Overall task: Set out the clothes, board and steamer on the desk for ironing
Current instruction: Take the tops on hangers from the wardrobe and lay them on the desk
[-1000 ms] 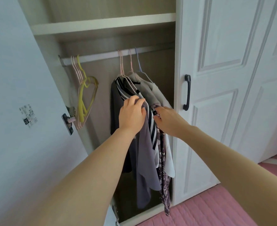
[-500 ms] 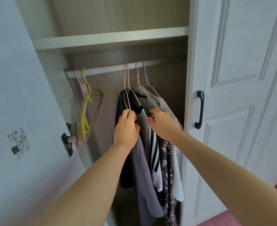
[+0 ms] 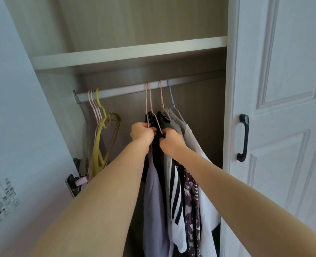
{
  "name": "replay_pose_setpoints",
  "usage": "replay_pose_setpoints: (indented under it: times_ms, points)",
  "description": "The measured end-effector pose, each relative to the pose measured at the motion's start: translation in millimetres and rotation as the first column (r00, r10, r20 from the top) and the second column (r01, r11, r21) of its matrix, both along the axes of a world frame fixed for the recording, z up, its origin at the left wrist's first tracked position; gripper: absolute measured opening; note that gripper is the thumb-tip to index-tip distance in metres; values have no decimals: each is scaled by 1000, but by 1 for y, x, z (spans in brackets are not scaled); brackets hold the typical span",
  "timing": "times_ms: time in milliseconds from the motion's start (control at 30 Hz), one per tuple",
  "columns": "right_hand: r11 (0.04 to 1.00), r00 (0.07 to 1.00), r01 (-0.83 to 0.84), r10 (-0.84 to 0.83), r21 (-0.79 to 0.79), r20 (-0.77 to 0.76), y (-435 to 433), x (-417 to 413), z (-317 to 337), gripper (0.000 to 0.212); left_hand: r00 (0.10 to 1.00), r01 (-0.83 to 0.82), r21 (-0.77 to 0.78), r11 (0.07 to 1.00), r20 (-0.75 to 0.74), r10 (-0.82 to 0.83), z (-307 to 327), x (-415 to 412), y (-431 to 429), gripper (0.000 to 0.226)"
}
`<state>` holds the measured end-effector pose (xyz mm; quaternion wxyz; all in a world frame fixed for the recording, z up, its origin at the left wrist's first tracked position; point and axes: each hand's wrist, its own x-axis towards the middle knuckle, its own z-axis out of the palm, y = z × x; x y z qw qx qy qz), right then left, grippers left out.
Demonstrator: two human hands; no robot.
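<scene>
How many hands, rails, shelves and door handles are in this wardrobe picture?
Hands: 2 (left hand, right hand, both gripping the clothes)
Rail: 1
Shelf: 1
Door handle: 1
Total: 5
</scene>
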<state>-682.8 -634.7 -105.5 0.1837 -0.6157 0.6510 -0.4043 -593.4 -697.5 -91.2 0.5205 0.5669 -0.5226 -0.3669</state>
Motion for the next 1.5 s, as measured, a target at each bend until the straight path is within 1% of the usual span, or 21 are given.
replay_pose_setpoints:
  times_ms: [67, 133, 167, 267, 367, 567, 700, 833, 933, 1000, 1133, 1200, 1300, 1433, 1500]
  points:
    - [999, 988, -8, 2, 34, 154, -7, 6, 1, 27, 989, 5, 48, 999, -146, 2, 8, -2, -6, 18]
    - [998, 964, -16, 0, 57, 266, -12, 12, 1, 26, 958, 33, 97, 995, -288, -4, 18, -1, -8, 27]
    - [998, 952, -16, -4, 60, 307, -13, 15, 1, 26, 945, 53, 113, 992, -327, -13, 22, 0, -10, 30]
    - [999, 930, -7, -8, 38, 369, -13, 20, 4, 28, 928, 98, 136, 986, -370, -41, 29, 9, -10, 32]
    - [1000, 913, 7, -3, -9, 408, -10, 23, 12, 30, 923, 115, 129, 985, -381, -58, 37, 14, -8, 31]
    - [998, 906, -3, 29, -62, 421, 0, 26, 35, 31, 912, 109, 92, 990, -404, -63, 61, 13, 11, 33]
    - [996, 887, -11, 50, -87, 460, 15, 25, 35, 30, 897, 112, 86, 990, -437, -63, 63, 11, 29, 33]
    - [997, 895, -16, 51, -82, 444, 39, 24, 19, 29, 883, 132, 105, 986, -464, -69, 43, 13, 48, 28]
    - [999, 902, -37, 48, -34, 430, 61, 17, 5, 26, 894, 149, 144, 978, -442, -71, 21, 20, 65, 30]
    - [999, 918, -38, 35, 1, 394, 74, 12, -7, 23, 887, 156, 172, 973, -457, -61, 7, 24, 79, 29]
    - [1000, 940, -10, 2, 22, 342, 106, 8, -30, 19, 860, 179, 228, 957, -509, -40, -18, 27, 111, 26]
    - [998, 937, -31, 12, 48, 350, 126, 7, -39, 21, 842, 199, 256, 946, -539, -32, -26, 24, 128, 25]
    - [993, 941, -53, 14, 106, 340, 158, 6, -48, 24, 772, 254, 250, 934, -634, -40, -37, 23, 156, 26]
    - [994, 942, -3, -34, 108, 335, 200, 5, -56, 21, 745, 349, 228, 909, -656, -122, -51, 23, 200, 12]
    - [994, 932, 30, -65, 103, 357, 221, 4, -56, 20, 710, 368, 221, 903, -693, -120, -55, 22, 221, 7]
